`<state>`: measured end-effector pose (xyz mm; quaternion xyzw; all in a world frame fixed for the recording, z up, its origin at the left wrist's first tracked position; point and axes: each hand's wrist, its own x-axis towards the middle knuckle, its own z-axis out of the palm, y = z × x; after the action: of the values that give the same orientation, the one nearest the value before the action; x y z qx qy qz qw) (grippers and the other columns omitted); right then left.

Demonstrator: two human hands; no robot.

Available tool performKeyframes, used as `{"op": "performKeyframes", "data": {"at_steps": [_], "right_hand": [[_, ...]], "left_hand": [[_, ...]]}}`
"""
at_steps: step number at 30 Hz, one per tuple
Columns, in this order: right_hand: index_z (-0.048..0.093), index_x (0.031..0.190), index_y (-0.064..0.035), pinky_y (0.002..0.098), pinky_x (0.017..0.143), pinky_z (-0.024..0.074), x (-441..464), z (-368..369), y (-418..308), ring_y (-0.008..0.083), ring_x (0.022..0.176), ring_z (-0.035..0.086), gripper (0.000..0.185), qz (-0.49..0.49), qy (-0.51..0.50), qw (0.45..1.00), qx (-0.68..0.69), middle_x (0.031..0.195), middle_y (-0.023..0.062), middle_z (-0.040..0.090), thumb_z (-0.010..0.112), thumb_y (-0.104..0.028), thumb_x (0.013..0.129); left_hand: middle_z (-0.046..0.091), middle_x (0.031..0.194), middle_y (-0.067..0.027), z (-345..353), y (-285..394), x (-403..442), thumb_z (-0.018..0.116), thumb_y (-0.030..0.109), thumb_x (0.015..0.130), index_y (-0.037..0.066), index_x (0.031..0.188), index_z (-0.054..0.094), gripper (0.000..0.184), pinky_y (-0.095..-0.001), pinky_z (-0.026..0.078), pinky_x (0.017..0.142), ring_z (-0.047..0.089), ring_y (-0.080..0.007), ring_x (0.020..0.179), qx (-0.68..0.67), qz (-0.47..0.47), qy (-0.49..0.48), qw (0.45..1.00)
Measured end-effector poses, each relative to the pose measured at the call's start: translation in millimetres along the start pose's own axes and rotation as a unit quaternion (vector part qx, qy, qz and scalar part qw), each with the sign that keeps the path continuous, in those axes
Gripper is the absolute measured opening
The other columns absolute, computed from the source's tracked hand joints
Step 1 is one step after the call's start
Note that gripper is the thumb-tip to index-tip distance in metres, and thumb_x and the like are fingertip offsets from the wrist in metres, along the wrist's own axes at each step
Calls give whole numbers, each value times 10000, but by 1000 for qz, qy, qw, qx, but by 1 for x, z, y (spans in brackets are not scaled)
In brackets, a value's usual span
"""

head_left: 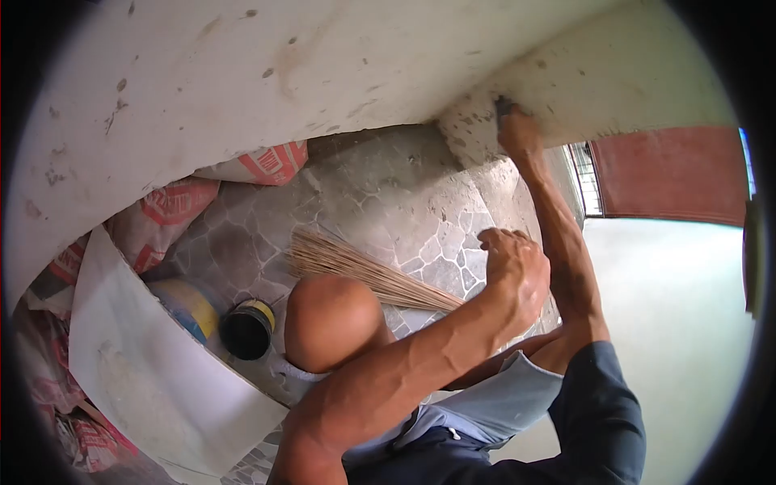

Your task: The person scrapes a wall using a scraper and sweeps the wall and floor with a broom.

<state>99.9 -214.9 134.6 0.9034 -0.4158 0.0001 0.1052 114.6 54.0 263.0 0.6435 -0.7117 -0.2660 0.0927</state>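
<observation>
My right hand (pixel 520 132) reaches far forward, fingers closed around a small dark object (pixel 503 107) held against the stained, pale wall (pixel 598 85). What the object is cannot be made out. Nearer to me, my left hand (pixel 521 279) hangs in the air over the floor, its fingers curled in and nothing visible in them. A bundle of thin brown sticks (pixel 368 267), like a broom, lies on the stone-patterned floor (pixel 428 242) to the left of that hand. My bent knee (pixel 333 323) covers part of the floor beside it.
Red and white sacks (pixel 166 214) lie along the left wall. Near them are a black container (pixel 246 330) with a yellow rim, a blue and yellow round object (pixel 184 305) and a curved white sheet (pixel 153 364). A reddish-brown panel (pixel 671 174) is at the right.
</observation>
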Motion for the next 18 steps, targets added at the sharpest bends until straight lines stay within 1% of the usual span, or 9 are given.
{"op": "performKeyframes", "data": {"at_steps": [2,5,8,9,10,12,14,16,18], "right_hand": [[565,1023,32,525,727,519,-2,-5,-6,442,804,657,235,40,39,998,31,877,277,664,535,-144,869],[546,1018,61,517,697,527,-9,37,9,435,770,665,240,-82,-21,995,-61,849,287,658,538,-102,842],[522,1072,106,500,687,537,-9,6,-11,437,779,666,312,22,27,999,26,861,294,658,541,-44,799],[531,1075,95,506,683,532,-11,20,-10,442,756,664,314,-42,39,998,0,861,298,655,547,-53,798],[533,1077,93,505,684,532,-18,28,-2,440,756,665,317,-40,31,999,-14,864,302,654,549,-55,797],[536,1082,89,504,686,531,-12,27,-1,438,757,665,324,-53,32,997,-42,871,309,651,551,-60,794],[546,1087,69,511,683,532,-8,11,-6,441,752,666,320,45,47,997,50,868,318,650,539,-72,801],[546,1066,69,528,675,528,-19,19,-8,438,731,668,301,-84,34,996,-10,828,293,661,526,-55,793],[543,1010,69,511,650,530,-11,17,-4,440,748,668,260,-7,49,999,6,823,287,661,556,-69,790]], "left_hand": [[662,1068,-161,1,4,-1,605,269,849,57,1087,693,330,-517,439,866,629,-300,1003,-12,-18,-16,1000],[658,1092,-164,-14,10,-13,644,363,821,49,1111,682,429,-517,432,873,619,-306,1026,-14,-9,-24,1000],[649,1109,-163,-12,8,-9,663,461,797,44,1147,665,545,-517,432,870,609,-313,1043,3,-23,-31,999],[646,1115,-164,-13,10,-13,660,471,799,45,1155,661,555,-518,432,871,607,-313,1048,0,-20,-40,999],[643,1121,-165,-14,13,-15,656,480,801,45,1163,658,565,-520,431,871,605,-314,1052,-4,-14,-48,999],[634,1145,-174,-11,20,-13,616,411,853,47,1184,649,493,-530,429,873,600,-321,1060,7,-18,-39,999],[630,1156,-180,-14,18,-14,597,349,875,46,1195,644,443,-536,426,878,597,-328,1068,10,-15,-48,999],[617,1190,-191,-16,20,-18,566,252,885,29,1218,627,405,-545,420,889,590,-346,1084,-4,-15,-72,997],[615,1195,-189,-19,16,-17,565,239,877,18,1219,622,411,-546,417,891,588,-348,1087,-5,-3,-86,996]]}}
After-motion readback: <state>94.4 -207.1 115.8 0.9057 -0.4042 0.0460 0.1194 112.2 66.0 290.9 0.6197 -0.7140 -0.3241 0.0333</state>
